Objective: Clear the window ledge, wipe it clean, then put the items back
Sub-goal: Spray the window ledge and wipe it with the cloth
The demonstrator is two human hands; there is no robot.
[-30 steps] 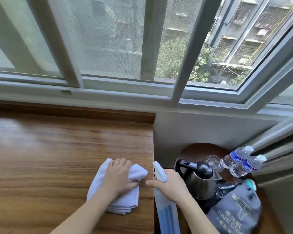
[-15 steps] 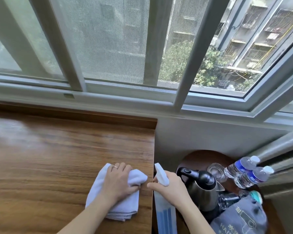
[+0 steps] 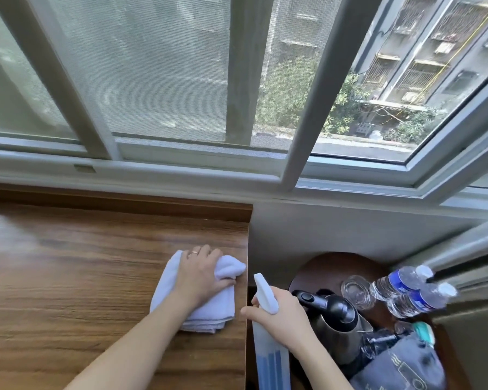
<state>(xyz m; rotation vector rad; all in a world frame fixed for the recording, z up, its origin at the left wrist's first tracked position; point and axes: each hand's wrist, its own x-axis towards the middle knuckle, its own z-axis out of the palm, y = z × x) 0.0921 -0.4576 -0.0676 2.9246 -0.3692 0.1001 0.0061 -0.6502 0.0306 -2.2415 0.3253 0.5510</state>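
The wooden ledge [image 3: 82, 277] runs under the window and is bare apart from a folded white cloth [image 3: 223, 308] near its right edge. My left hand [image 3: 200, 280] lies flat on the cloth and presses it onto the wood. Just past the ledge's right edge, my right hand [image 3: 282, 322] grips a spray bottle [image 3: 266, 296] with a white head and a clear body with blue stripes, held upright with the nozzle toward the window.
A low round wooden table [image 3: 330, 266] stands right of the ledge. It carries a black kettle [image 3: 333, 319], a glass [image 3: 357, 291], two water bottles [image 3: 412, 291] and a grey hair-dryer bag [image 3: 403, 367]. The window frame [image 3: 181, 173] runs along the back.
The camera has tilted a little, so everything sits lower in view. Both hands hold nearly the same places, the left on the cloth, the right on the spray bottle.
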